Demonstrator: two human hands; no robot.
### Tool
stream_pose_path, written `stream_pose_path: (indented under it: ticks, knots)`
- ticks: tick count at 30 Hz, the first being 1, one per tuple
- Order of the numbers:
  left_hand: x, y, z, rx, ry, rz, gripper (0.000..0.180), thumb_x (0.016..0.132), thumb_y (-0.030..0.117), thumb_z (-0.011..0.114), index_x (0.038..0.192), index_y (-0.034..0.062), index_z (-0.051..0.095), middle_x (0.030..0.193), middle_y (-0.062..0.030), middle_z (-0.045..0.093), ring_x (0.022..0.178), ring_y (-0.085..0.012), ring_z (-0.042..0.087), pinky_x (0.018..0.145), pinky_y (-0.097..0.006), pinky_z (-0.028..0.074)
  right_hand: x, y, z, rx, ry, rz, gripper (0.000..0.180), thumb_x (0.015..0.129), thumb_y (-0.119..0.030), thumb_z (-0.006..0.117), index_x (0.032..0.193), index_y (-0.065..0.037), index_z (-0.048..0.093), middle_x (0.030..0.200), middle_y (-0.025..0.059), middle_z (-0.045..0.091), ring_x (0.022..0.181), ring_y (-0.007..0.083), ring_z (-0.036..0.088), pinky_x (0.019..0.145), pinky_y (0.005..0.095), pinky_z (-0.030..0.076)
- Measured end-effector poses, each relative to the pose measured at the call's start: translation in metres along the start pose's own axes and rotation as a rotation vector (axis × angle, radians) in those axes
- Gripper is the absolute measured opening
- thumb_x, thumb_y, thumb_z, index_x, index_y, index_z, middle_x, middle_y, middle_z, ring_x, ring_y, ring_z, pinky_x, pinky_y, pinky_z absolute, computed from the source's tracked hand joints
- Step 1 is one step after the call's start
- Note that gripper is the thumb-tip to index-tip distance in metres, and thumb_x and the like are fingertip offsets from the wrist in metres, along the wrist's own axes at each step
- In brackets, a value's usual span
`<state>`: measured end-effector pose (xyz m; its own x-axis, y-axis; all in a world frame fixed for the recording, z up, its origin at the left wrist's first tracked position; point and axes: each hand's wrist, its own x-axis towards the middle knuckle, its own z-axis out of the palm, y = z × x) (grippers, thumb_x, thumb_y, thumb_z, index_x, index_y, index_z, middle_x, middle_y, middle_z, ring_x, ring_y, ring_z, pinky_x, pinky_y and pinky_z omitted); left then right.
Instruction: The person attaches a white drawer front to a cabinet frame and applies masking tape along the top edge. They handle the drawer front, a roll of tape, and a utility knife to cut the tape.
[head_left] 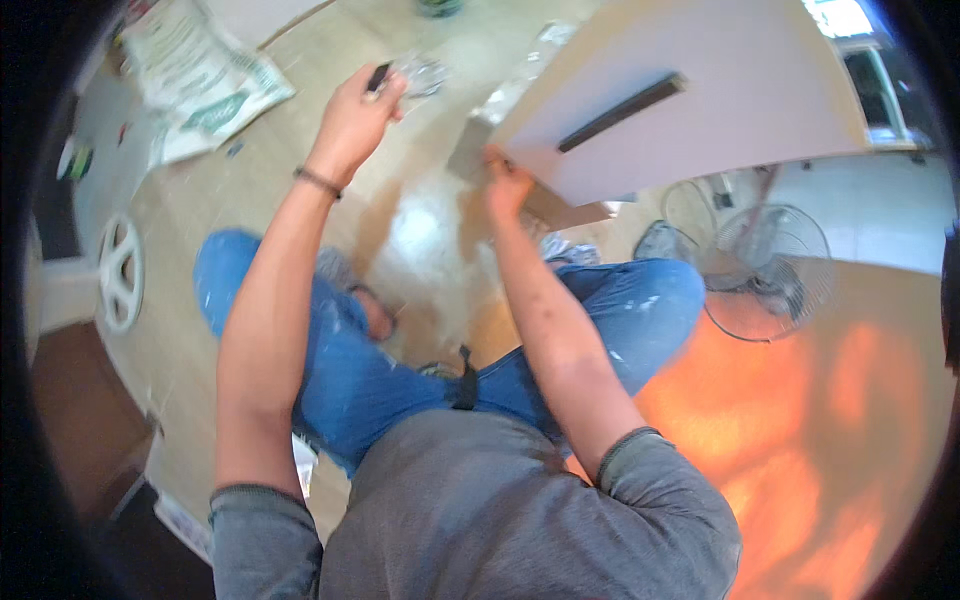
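Note:
My left hand (358,115) is raised over the floor, its fingers closed round a small tool with a black end (378,78); its kind cannot be made out. A dark band circles that wrist. Just past these fingers lies crumpled clear plastic (424,76). On the right, my right hand (508,187) is closed at the lower left corner of a large white panel (740,90), which stands tilted and has a long dark strip (622,112) on its face. Fingertips of that hand are partly hidden. Below the panel's lower edge, a cardboard piece (560,208) shows.
A white printed sack (205,75) slumps at the far left. Nearer lies a white spoked wheel-like part (121,274). To the right stands a wire-caged fan (770,275), close to my knee. Orange light falls on the floor (800,450) at the lower right.

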<state>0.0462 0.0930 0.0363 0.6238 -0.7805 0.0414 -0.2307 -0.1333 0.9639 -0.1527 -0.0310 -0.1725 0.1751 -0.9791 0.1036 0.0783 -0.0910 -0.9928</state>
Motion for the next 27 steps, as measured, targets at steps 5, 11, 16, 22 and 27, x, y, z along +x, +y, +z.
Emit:
stream_pose_path:
  ticks: [5,11,16,22,27]
  knots:
    - [-0.006,0.017,0.008,-0.142,0.012,-0.013,0.025,0.103,0.025,0.064,0.116,0.0035,0.064,0.083,-0.0011,0.064,0.068,-0.0088,0.055,0.061,-0.026,0.042,-0.012,0.002,0.012,0.033,-0.016,0.040,0.013,0.098,-0.009,0.070,0.109,-0.001,0.070,0.099,0.0051,0.075,0.087,0.0153,0.067,0.082,0.0324,0.054]
    - [-0.015,0.067,0.023,-0.339,-0.144,-0.129,0.026,0.106,0.019,0.060,0.129,0.0076,0.058,0.082,-0.0003,0.065,0.061,-0.0047,0.046,0.052,-0.022,0.033,-0.016,0.016,0.012,-0.025,0.015,0.301,0.020,0.101,-0.018,0.067,0.114,-0.003,0.072,0.099,0.0045,0.076,0.082,0.0127,0.066,0.078,0.0294,0.053]
    - [-0.010,0.065,0.031,-0.273,-0.157,-0.058,0.030,0.107,0.019,0.058,0.134,0.0077,0.054,0.089,-0.0048,0.070,0.063,-0.0049,0.049,0.053,-0.023,0.036,-0.024,-0.003,0.003,-0.269,-0.286,0.381,0.021,0.100,-0.016,0.067,0.116,-0.002,0.071,0.097,0.0047,0.076,0.081,0.0131,0.067,0.077,0.0302,0.055]
    - [-0.019,0.056,0.014,-0.153,-0.122,0.276,0.031,0.109,0.017,0.054,0.139,0.0079,0.051,0.098,-0.0090,0.073,0.078,-0.0076,0.061,0.072,-0.024,0.048,-0.020,-0.159,0.001,-0.341,-0.837,0.146,0.025,0.101,-0.018,0.065,0.115,0.001,0.071,0.092,0.0077,0.075,0.082,0.0155,0.070,0.076,0.0329,0.056]
    - [-0.061,0.121,0.022,-0.326,-0.251,0.297,0.036,0.109,0.016,0.055,0.143,0.0075,0.047,0.100,-0.0123,0.074,0.082,-0.0080,0.063,0.073,-0.023,0.049,-0.008,-0.261,-0.046,-0.475,-0.632,-0.022,0.025,0.100,-0.022,0.065,0.112,-0.001,0.071,0.086,0.0091,0.074,0.080,0.0174,0.070,0.076,0.0353,0.056]
